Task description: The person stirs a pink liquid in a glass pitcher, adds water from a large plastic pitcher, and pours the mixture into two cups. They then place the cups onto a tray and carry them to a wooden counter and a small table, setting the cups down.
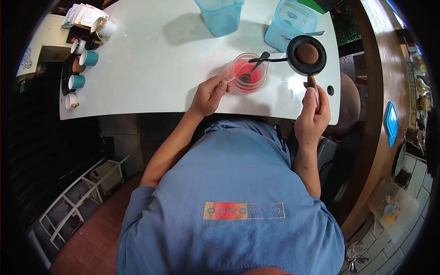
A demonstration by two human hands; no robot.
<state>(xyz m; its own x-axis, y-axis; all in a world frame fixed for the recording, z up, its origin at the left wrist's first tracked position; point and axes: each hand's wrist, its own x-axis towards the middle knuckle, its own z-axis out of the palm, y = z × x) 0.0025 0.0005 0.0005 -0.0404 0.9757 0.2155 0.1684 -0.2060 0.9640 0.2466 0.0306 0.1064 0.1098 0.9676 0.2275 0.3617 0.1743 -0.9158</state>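
My left hand [210, 95] is closed, pinching the side handle of a clear measuring cup [248, 90]. Red liquid lies inside the cup, and a dark spoon [260, 62] leans in it, its handle rising past the rim. In my right hand [313, 112] is the brown handle of a black gooseneck kettle [298, 64] with a round brown lid knob. The kettle is at the table's right side, its thin spout pointing left and its tip overlapping the cup's rim. Any stream from the spout is too small to make out.
Two light-blue plastic containers, a left one [221, 18] and a right one [275, 34], stand at the back of the white table [151, 68]. Several mugs, including a teal mug [89, 58], line the left edge. A wooden counter [382, 105] with a blue lid [391, 123] runs along the right.
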